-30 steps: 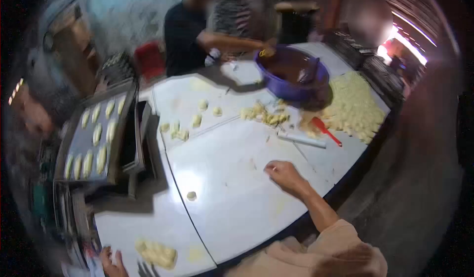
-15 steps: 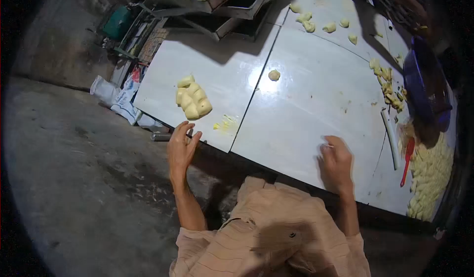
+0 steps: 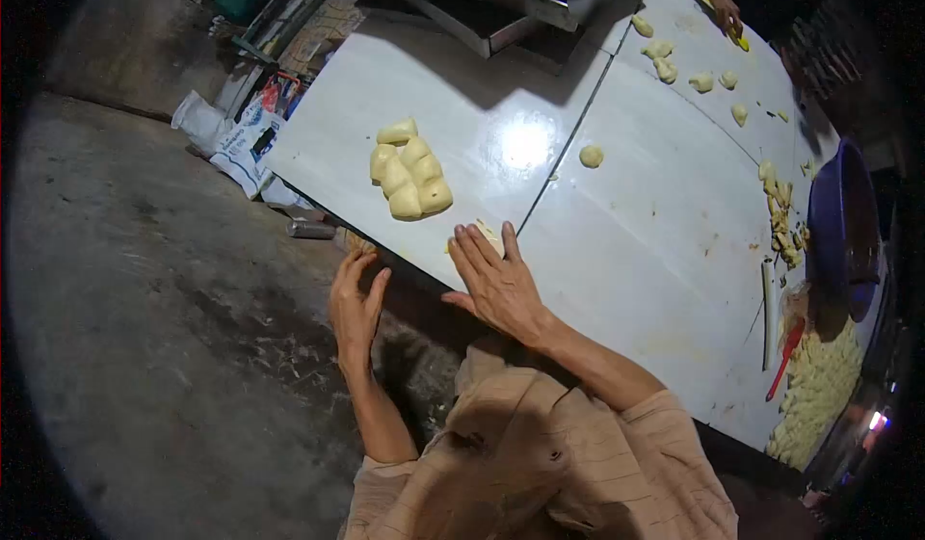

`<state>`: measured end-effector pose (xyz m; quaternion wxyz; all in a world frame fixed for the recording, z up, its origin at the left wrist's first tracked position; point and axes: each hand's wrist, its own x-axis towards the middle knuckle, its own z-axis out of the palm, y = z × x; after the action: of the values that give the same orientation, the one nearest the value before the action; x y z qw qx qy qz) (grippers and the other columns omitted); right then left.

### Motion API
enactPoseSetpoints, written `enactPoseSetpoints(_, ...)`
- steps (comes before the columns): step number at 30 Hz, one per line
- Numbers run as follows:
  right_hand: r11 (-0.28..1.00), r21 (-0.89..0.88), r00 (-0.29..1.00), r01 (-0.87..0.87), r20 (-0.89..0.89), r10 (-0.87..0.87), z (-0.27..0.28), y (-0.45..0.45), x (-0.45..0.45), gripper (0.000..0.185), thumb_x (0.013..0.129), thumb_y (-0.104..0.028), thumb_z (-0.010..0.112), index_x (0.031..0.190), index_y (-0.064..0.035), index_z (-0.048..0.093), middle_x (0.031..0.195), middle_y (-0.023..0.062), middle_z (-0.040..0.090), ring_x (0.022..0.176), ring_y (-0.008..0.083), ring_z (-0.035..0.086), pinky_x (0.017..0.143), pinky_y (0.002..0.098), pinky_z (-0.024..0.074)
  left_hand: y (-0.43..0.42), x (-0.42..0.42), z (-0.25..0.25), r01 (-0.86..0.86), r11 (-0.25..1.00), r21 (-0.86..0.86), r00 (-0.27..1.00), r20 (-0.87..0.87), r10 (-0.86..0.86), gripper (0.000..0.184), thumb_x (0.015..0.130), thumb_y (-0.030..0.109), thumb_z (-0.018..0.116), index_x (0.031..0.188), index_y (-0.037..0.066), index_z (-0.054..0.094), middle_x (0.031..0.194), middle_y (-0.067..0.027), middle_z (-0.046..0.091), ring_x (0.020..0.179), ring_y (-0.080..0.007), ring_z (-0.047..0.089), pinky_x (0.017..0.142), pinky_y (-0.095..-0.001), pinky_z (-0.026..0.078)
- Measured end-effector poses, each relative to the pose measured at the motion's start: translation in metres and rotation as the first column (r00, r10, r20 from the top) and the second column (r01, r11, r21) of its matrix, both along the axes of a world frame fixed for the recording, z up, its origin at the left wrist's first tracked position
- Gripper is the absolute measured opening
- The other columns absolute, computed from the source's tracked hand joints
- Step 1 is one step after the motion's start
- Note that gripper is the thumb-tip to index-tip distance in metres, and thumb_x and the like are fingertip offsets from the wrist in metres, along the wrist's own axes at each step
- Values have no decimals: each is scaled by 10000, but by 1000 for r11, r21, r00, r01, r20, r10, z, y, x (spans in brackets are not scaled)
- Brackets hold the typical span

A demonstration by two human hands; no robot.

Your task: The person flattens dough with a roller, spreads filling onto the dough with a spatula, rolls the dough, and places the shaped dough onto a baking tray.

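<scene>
My right hand (image 3: 499,285) lies flat on the white table (image 3: 655,299) near its front edge, fingers spread. It covers most of a yellow smear (image 3: 488,232). My left hand (image 3: 357,304) hangs just off the table edge, fingers loosely curved and apart from the thumb, holding nothing. Beyond both hands sits a cluster of pale yellow dough pieces (image 3: 412,176), pressed side by side. A single dough ball (image 3: 592,157) rests farther right.
Stacked metal trays (image 3: 482,25) stand at the back left. Several dough lumps (image 3: 701,81) lie at the back, near another person's hand (image 3: 727,15). On the right are a purple basin (image 3: 840,222), a white rod (image 3: 769,314), a red-handled tool (image 3: 785,359) and many small dough pieces (image 3: 819,395).
My right hand has swung left across the table onto the yellow smear. My left hand has stayed by the edge. The view has shifted, and another person's hand now shows at the back.
</scene>
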<state>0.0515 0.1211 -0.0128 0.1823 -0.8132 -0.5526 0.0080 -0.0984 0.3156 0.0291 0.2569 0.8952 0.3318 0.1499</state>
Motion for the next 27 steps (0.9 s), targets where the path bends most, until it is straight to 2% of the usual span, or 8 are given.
enactPoseSetpoints(9, 924, 23, 906, 383, -204, -370, 34, -116, 30, 663, 922, -333, 716, 1405, 72, 509, 1465, 266, 522, 1415, 408, 459, 1167, 705, 248, 27, 32, 5, 131, 982, 138, 991, -23, -129, 297, 932, 145, 761, 1194, 12, 714, 1354, -189, 646, 1185, -353, 654, 881, -421, 572)
enactPoseSetpoints(11, 801, -1, 785, 599, -199, -587, 26, -165, 23, 690, 917, -281, 722, 1447, 73, 459, 1496, 286, 491, 1424, 444, 442, 1168, 712, 232, 21, 42, 13, 82, 996, -25, 996, 21, -81, 277, 936, 79, 736, 1198, -7, 705, 1354, -201, 640, 1188, -321, 654, 921, -422, 565)
enactPoseSetpoints(12, 737, -43, 718, 674, -195, -668, 13, -197, 18, 801, 920, -338, 721, 1517, 72, 378, 1563, 287, 421, 1484, 447, 363, 1200, 702, 162, 41, 33, -7, 202, 972, 121, 977, 45, -209, 278, 946, 85, 733, 1204, -15, 702, 1369, -190, 626, 1168, -293, 658, 889, -400, 595)
enactPoseSetpoints(15, 526, -255, 548, 811, 16, -836, -17, -230, -16, 864, 956, -474, 652, 1553, 67, 341, 1617, 280, 350, 1535, 427, 279, 1233, 661, 92, 21, 46, 8, 121, 992, -27, 992, 33, -120, 256, 989, 113, 706, 1224, 10, 714, 1335, -188, 647, 1174, -307, 646, 991, -458, 547)
enactPoseSetpoints(19, 810, -132, 745, 571, -332, -579, -8, -138, -13, 926, 978, -682, 469, 1581, 8, 335, 1665, 215, 300, 1575, 330, 215, 1258, 617, 65, 8, 82, -8, 314, 949, -22, 948, 62, -312, 275, 1002, 141, 693, 1237, -2, 703, 1348, -174, 649, 1208, -297, 642, 959, -435, 548)
enactPoseSetpoints(22, 814, -170, 765, 556, -278, -581, -9, -155, 4, 913, 967, -687, 488, 1607, -58, 315, 1676, 162, 303, 1577, 287, 219, 1260, 620, 72, -15, 116, 9, 421, 907, -7, 907, 28, -420, 288, 1002, 170, 677, 1256, 36, 696, 1387, -160, 630, 1282, -317, 590, 1084, -454, 467)
enactPoseSetpoints(24, 552, -187, 531, 813, -154, -834, -20, -227, -3, 884, 967, -639, 544, 1614, -82, 315, 1690, 150, 277, 1573, 292, 235, 1253, 630, 93, -15, 129, 19, 482, 847, 224, 856, 88, -510, 255, 1011, 183, 690, 1214, 29, 701, 1347, -123, 661, 1226, -300, 605, 986, -456, 509)
enactPoseSetpoints(27, 60, -325, 109, 944, 137, -984, -27, -340, -23, 879, 1002, -584, 535, 1624, -29, 259, 1690, 215, 240, 1582, 351, 192, 1214, 699, 84, -4, 119, 14, 360, 933, 30, 915, 187, -359, 251, 1014, 186, 686, 1207, 26, 699, 1339, -135, 665, 1212, -309, 610, 977, -456, 509)
